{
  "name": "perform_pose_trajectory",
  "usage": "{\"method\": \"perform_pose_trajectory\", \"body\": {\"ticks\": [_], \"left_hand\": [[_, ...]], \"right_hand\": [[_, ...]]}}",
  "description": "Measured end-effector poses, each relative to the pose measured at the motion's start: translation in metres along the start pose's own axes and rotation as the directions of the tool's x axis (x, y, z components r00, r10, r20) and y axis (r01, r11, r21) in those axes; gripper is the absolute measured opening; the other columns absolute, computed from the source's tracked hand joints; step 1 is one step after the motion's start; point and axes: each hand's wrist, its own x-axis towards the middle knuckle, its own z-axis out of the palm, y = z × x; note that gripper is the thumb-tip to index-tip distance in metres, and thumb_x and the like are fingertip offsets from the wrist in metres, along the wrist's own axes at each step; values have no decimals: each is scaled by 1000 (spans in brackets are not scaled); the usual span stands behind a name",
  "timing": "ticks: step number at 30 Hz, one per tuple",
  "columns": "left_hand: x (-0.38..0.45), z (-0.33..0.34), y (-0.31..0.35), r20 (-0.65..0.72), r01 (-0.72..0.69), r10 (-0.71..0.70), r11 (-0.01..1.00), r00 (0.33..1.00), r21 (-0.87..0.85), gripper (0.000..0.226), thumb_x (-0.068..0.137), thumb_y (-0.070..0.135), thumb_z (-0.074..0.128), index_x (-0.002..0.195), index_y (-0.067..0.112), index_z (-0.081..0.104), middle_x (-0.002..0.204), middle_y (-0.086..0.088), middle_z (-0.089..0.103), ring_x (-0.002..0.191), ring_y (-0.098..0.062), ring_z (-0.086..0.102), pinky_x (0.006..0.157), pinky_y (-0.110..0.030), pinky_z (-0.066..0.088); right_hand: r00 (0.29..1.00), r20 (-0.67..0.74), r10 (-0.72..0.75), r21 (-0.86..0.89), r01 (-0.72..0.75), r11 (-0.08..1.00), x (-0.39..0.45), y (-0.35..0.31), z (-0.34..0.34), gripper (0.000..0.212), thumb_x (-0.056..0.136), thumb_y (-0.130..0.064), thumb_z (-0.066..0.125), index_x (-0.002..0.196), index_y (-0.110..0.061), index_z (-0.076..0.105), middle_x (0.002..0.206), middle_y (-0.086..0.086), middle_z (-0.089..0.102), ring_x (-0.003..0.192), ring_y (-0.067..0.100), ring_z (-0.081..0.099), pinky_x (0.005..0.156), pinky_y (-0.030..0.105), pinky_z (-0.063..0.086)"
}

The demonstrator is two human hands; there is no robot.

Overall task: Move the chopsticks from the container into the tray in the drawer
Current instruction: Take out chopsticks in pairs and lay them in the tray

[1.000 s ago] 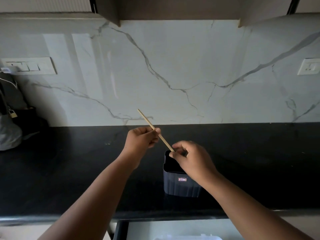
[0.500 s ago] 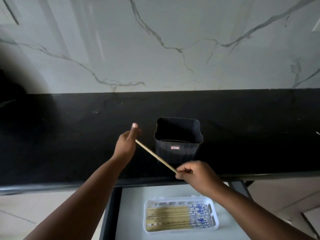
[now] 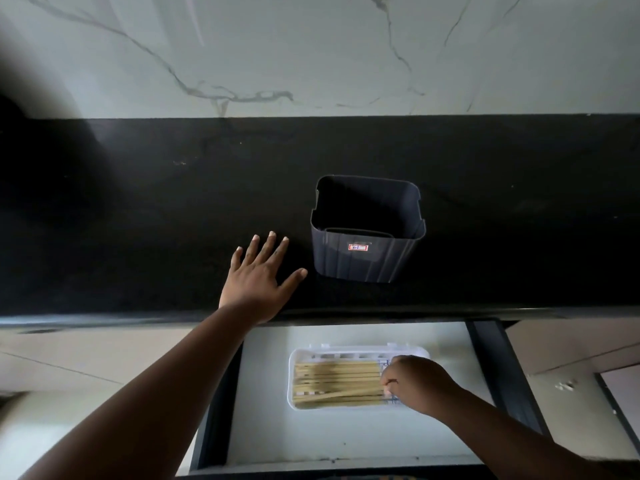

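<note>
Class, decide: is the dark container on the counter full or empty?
Empty: the container shows only bare inner walls; the chopsticks lie in the tray.

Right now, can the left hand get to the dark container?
Probably yes. The left hand lies flat and open on the black counter, just beside the container, with nothing between them.
</note>
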Motion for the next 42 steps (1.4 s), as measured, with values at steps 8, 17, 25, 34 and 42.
{"method": "perform_pose_trajectory", "body": {"ticks": [8,17,25,34,42], "left_hand": [[0,-2,0,-4,2,-2,1000,1000,-19,84,82,80,13,153,35,13,162,6,5,149,-16,-5,120,-41,-2],[1,0,-1,-18,-7,6,1000,1000,-29,84,82,81,12,153,35,13,162,7,5,149,-16,-5,120,-42,-3],[2,2,-2,-38,-14,12,999,999,-34,84,82,81,14,152,35,16,162,5,8,149,-17,-3,120,-42,-1],[2,2,-2,-26,-23,21,999,999,-47,85,85,78,16,153,26,19,163,2,10,150,-19,-1,120,-43,-2],[-59,5,8,95,-39,37,999,995,21,79,91,67,6,153,19,-7,161,-3,-16,145,-20,-22,118,-42,-13]], "right_hand": [[999,4,-53,-122,53,991,12,-5,23,16,87,-15,53,89,-15,69,90,-8,64,80,10,56,59,24,31],[994,-89,-57,-43,54,998,12,-3,26,24,88,-32,58,111,-28,64,114,-11,63,107,15,59,88,26,39],[991,-110,-79,2,80,997,-2,-7,21,19,92,-26,49,94,-25,68,94,-13,58,81,6,50,66,22,34],[929,-368,-41,24,53,998,-41,-23,-1,17,91,-24,51,90,-27,68,93,-7,65,78,9,57,62,21,39],[771,-626,-115,-40,116,993,-98,-20,-4,12,88,-27,61,94,-25,71,93,-8,68,87,14,61,67,23,46]]}}
